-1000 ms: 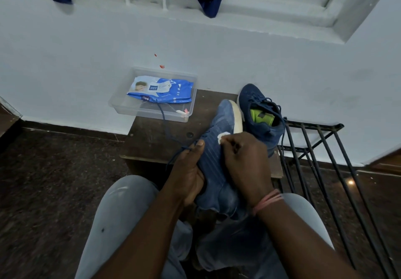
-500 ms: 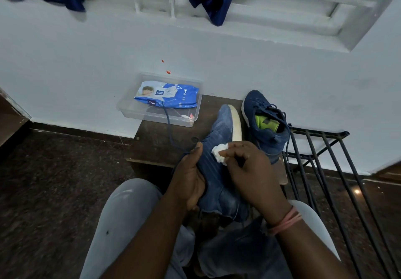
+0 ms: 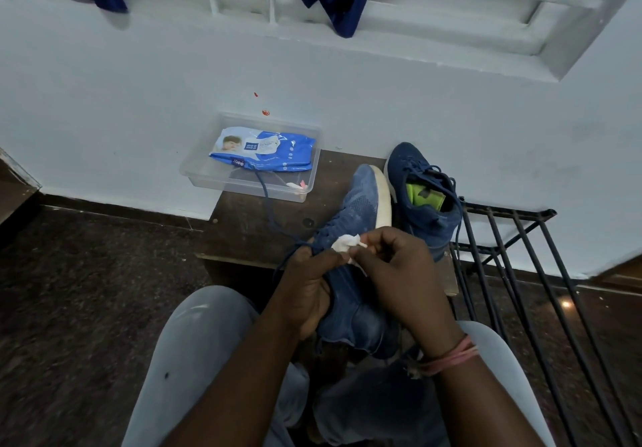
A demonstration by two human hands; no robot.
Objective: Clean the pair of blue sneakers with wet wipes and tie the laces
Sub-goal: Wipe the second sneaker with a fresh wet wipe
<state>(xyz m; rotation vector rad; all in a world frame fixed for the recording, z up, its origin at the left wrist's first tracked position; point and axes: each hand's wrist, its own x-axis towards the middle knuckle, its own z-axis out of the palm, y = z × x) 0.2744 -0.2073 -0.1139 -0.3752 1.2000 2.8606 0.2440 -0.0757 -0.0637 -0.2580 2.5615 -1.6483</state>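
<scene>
Head view, looking down at my lap: my left hand (image 3: 305, 293) curls round the side of one blue sneaker (image 3: 351, 238), gripping it on its side so the upper faces me and the white sole edge turns right. That steadies it for wiping. My right hand (image 3: 399, 272) pinches a crumpled white wet wipe (image 3: 344, 243) between fingertips and thumb, pressed to the knit upper near the middle of the shoe. The toe rests on a small dark wooden table (image 3: 243, 224) ahead of my knees.

The second sneaker (image 3: 420, 196) stands just beside the first, to its right on the table, with a green insole showing and its laces loose. Neither shoe is tied yet, I judge. At the table's far left corner, against the white wall, a clear plastic tray (image 3: 194, 175) holds the blue wipes pack (image 3: 267, 151). A loose blue lace (image 3: 267, 203) trails from the held shoe across the table to the tray and could snag the wipe. A black metal rack (image 3: 521, 255) stands to the right.
</scene>
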